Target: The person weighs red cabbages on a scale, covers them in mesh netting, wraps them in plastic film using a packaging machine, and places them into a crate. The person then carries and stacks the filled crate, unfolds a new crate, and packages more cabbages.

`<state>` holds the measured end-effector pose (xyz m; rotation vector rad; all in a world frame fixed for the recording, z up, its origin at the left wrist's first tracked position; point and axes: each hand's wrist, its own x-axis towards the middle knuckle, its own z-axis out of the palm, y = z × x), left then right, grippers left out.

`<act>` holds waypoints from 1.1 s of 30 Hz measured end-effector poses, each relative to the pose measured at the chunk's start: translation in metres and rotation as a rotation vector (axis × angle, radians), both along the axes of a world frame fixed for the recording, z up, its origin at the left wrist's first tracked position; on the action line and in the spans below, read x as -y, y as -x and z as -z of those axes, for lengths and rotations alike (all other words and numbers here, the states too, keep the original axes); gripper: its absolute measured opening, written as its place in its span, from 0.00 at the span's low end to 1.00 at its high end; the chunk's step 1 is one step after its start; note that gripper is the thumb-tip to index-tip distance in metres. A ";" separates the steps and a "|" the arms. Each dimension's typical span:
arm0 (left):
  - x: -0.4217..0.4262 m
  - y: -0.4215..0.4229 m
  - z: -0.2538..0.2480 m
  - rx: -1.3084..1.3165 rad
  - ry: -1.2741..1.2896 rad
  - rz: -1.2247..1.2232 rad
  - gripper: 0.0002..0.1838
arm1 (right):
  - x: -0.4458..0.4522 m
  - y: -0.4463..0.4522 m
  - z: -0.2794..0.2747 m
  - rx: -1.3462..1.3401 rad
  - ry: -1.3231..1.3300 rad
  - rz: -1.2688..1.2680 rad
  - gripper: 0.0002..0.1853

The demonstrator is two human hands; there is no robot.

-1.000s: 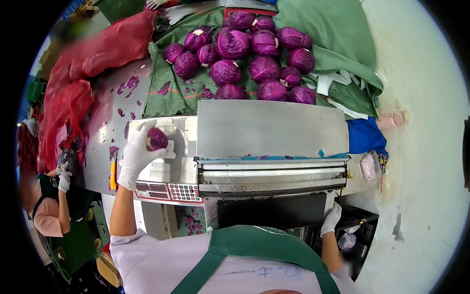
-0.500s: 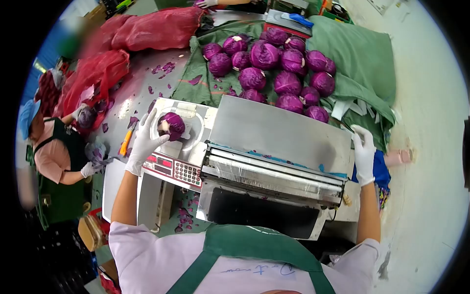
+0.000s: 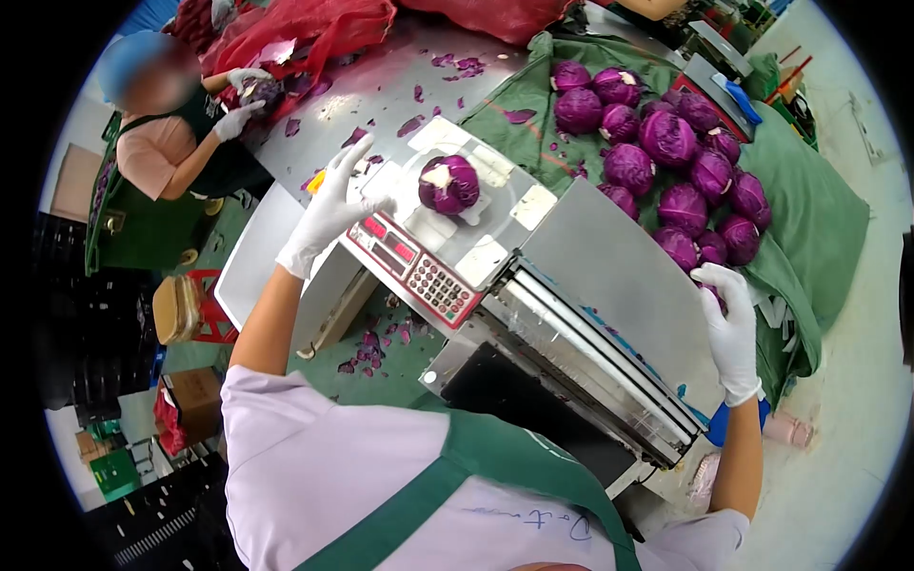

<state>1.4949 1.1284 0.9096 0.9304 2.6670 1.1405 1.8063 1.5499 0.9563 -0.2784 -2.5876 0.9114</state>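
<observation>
A trimmed red cabbage (image 3: 448,185) rests on the plate of a digital scale (image 3: 416,269), its pale cut base showing. My gloved left hand (image 3: 328,211) hovers at the scale's left edge, fingers spread, holding nothing and apart from that cabbage. On the far side of the steel top of the wrapping machine (image 3: 624,285), my gloved right hand (image 3: 730,328) has its fingers curved around another red cabbage (image 3: 716,301). Most of this one is hidden by the glove. More red cabbages (image 3: 667,139) lie heaped just beyond, on green cloth.
Film rollers (image 3: 595,362) run along the machine's near side. Red mesh sacks (image 3: 314,38) and leaf scraps (image 3: 459,67) lie on the steel table. A co-worker (image 3: 171,124) handles a cabbage at the left. A red stool (image 3: 214,305) stands on the floor below.
The view has turned, swinging the scale and machine round. My left hand has drawn away from the cabbage on the scale. My right hand has moved from the machine's edge to the heap's nearest cabbage.
</observation>
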 end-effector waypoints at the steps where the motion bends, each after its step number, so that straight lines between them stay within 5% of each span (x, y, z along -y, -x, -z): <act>1: 0.004 0.006 -0.001 -0.013 -0.034 0.013 0.47 | 0.007 -0.003 -0.007 0.038 -0.009 0.015 0.10; 10: 0.005 0.041 -0.021 0.060 -0.224 0.014 0.47 | 0.054 -0.024 -0.034 0.145 0.011 0.114 0.13; 16: -0.059 0.019 0.023 -0.193 0.053 0.400 0.52 | 0.103 -0.009 -0.039 0.110 -0.159 0.034 0.13; 18: -0.076 0.036 0.065 -0.245 -0.157 0.465 0.46 | 0.118 -0.009 -0.037 0.134 -0.103 0.008 0.14; 20: -0.092 0.022 0.044 0.244 -0.287 0.294 0.44 | 0.122 -0.020 -0.026 0.162 -0.048 0.013 0.15; 23: -0.123 -0.023 0.000 0.013 -0.247 0.410 0.45 | 0.120 -0.032 -0.016 0.129 0.083 -0.035 0.21; 24: -0.139 -0.053 -0.018 0.359 -0.381 0.474 0.47 | 0.121 -0.032 -0.017 0.067 0.364 -0.022 0.28; 25: -0.154 -0.081 -0.028 0.337 -0.436 0.598 0.48 | 0.121 -0.037 -0.017 -0.002 0.640 -0.025 0.35; 29: -0.221 -0.173 -0.062 -0.109 -0.420 0.989 0.50 | 0.097 -0.034 0.012 -0.300 0.841 -0.037 0.47; 30: -0.231 -0.192 -0.066 0.006 -0.307 1.043 0.51 | 0.094 -0.045 0.006 -0.294 1.164 0.125 0.45; 32: -0.264 -0.193 -0.061 0.227 -0.404 1.267 0.52 | 0.063 -0.076 0.002 -0.332 1.292 0.113 0.40; 33: -0.284 -0.181 -0.050 0.284 -0.388 1.176 0.52 | 0.051 -0.100 0.006 -0.375 1.417 0.223 0.37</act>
